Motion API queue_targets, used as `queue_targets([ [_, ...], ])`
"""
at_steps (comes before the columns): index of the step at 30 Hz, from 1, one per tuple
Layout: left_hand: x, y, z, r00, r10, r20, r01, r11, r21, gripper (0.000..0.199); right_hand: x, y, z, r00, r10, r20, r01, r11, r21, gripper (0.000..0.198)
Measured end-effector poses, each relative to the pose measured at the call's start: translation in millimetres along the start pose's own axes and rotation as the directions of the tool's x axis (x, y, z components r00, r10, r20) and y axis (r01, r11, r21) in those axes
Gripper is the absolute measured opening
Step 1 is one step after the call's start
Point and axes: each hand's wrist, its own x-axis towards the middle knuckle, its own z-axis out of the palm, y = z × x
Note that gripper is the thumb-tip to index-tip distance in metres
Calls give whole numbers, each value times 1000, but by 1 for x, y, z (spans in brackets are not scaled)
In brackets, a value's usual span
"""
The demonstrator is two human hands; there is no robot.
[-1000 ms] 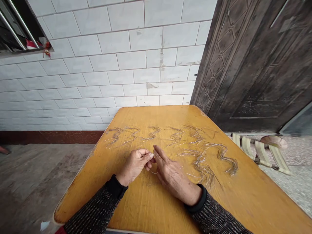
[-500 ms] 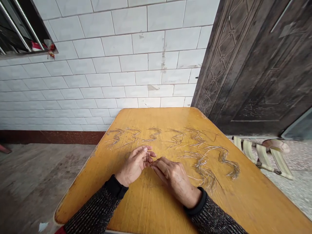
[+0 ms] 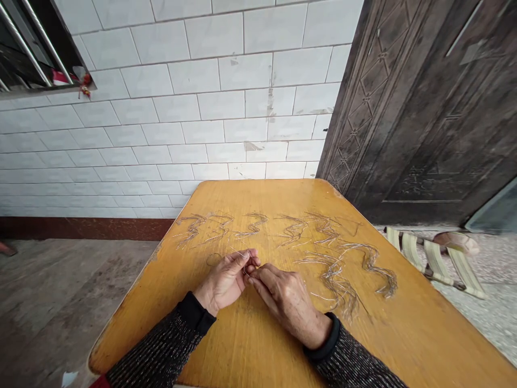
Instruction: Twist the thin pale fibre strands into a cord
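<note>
My left hand (image 3: 229, 276) is closed, palm partly up, its thumb and fingers pinching a thin wire (image 3: 245, 268). Against its fingertips, my right hand (image 3: 286, 299) pinches the same strand with thumb and forefinger. Much of the wire is hidden by the fingers. A thin dark loop (image 3: 213, 260) shows on the table just left of my left hand; whether it is joined to the held wire I cannot tell. Right of my right hand lie a tangled bundle of wires (image 3: 337, 275) and a thicker wavy bundle (image 3: 374, 261).
Several smaller wavy wire bundles (image 3: 254, 225) lie in a row across the yellow wooden table (image 3: 234, 345), beyond my hands. The far edge meets a white tiled wall (image 3: 226, 129). On the right are a dark carved door (image 3: 436, 118) and a strapped seat (image 3: 438, 258).
Both hands have shifted slightly, the left a little right and down, its fingers more curled. The dark loop beside it shows more clearly. The bundles stay in place.
</note>
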Motion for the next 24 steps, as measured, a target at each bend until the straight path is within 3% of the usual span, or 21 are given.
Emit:
queue_targets([
  [6, 0, 3, -2, 1000, -22, 4, 21, 981, 195, 23, -2, -1, 4, 999, -38, 19, 39, 998, -51, 27],
  [11, -2, 6, -4, 1000, 28, -8, -21, 890, 455, 27, 0, -1, -13, 998, -45, 54, 41, 997, 70, 22],
  [13, -3, 7, -4, 999, 31, 36, -46, 796, 604, 30, 5, 0, -25, 999, -52, 5, 52, 997, 59, 24],
  [15, -5, 8, -3, 997, 11, 75, -63, 673, 737, 30, 14, 1, -37, 990, -143, 12, 143, 989, -24, 28],
  [18, -6, 9, -2, 995, -29, 91, -70, 423, 903, 26, 33, -1, -47, 920, -335, 203, 364, 922, -131, 27],
  [20, -7, 10, -2, 994, -42, 102, -89, 249, 965, 24, 47, -3, -48, 868, -396, 300, 451, 881, -143, 22],
  [22, -7, 9, -3, 990, -41, 132, -125, 144, 982, 22, 58, -4, -45, 832, -394, 391, 478, 867, -142, 16],
  [24, -7, 8, -5, 985, -41, 167, -162, 104, 981, 22, 65, -6, -43, 804, -347, 482, 472, 867, -163, 12],
])
